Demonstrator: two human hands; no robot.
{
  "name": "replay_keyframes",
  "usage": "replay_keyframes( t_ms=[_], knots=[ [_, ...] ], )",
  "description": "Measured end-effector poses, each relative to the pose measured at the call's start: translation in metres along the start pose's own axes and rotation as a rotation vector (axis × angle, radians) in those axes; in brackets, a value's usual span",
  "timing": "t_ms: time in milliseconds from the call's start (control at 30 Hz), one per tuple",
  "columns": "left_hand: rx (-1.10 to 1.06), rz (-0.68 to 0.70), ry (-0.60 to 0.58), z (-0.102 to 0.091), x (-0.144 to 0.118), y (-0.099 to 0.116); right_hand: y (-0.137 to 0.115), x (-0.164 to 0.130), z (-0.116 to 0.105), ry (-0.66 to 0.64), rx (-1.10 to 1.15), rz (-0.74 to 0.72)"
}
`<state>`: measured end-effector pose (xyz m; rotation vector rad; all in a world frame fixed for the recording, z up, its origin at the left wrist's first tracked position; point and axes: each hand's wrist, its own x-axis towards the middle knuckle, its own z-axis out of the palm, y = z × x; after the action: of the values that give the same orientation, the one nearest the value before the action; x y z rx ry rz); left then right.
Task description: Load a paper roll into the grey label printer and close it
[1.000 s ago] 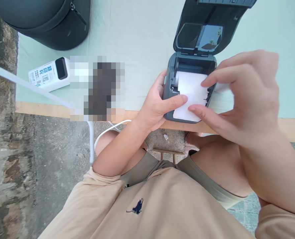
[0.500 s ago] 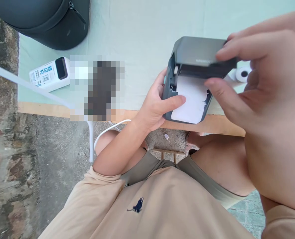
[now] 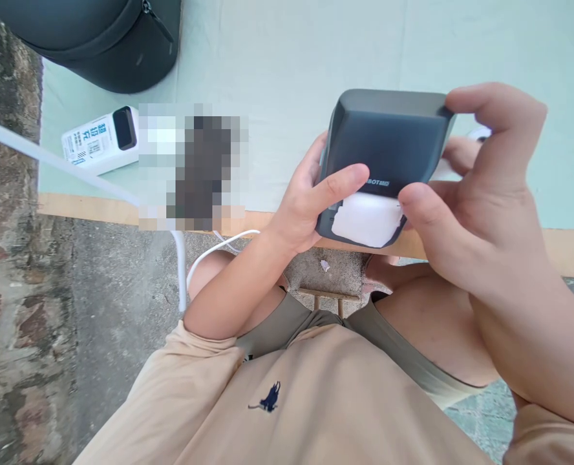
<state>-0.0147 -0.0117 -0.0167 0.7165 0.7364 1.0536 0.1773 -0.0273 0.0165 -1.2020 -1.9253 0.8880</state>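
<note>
A dark grey handheld label printer (image 3: 388, 145) is held above the table's near edge, its lid down over the body. White paper (image 3: 368, 221) with a ragged edge sticks out from under the lid at the near end. My left hand (image 3: 311, 200) wraps around the printer's left side, thumb lying across the lid's lower part. On the right side, my right hand (image 3: 481, 174) grips the printer, with a fingertip at its far right corner and the thumb by the paper. A white roll (image 3: 481, 133) shows only partly behind my right hand.
A white power bank (image 3: 100, 142) with blue lettering lies on the pale green tablecloth (image 3: 277, 77), next to a blurred-out dark patch. A black bag (image 3: 122, 51) stands at the far left. White cable (image 3: 180, 271) hangs over the table edge, near my left arm.
The printer's lid has swung down and now covers most of the paper. My right hand has come lower around the printer's right side; my left hand keeps its hold.
</note>
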Motion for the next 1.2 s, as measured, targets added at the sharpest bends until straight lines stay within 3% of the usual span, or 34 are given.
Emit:
replay_keyframes(
  t_ms=[133,300,533,633,733,800,900,1200],
  knots=[
    [-0.012,0.012,-0.023,0.001,-0.001,0.002,0.010,0.004,0.012,-0.068,0.322,0.083],
    [-0.059,0.067,-0.032,0.000,0.001,-0.001,0.020,0.011,0.012,-0.089,0.434,0.089],
    [-0.080,0.018,-0.030,-0.002,0.004,-0.002,0.015,0.009,0.007,-0.084,0.192,0.061],
    [-0.175,0.001,-0.073,0.001,0.005,-0.002,0.007,0.003,0.002,0.098,-0.217,-0.058],
    [-0.215,-0.015,0.004,0.005,0.009,-0.003,0.005,0.003,-0.008,0.283,-0.559,-0.227],
    [-0.196,-0.020,0.084,0.005,0.011,-0.005,0.009,0.006,-0.016,0.256,-0.597,-0.316],
    [-0.149,-0.021,0.100,0.004,0.013,-0.006,0.015,0.012,-0.022,0.164,-0.581,-0.388],
    [-0.084,0.002,0.219,-0.001,0.013,-0.009,0.003,0.012,-0.015,0.169,-0.575,-0.379]
  ],
)
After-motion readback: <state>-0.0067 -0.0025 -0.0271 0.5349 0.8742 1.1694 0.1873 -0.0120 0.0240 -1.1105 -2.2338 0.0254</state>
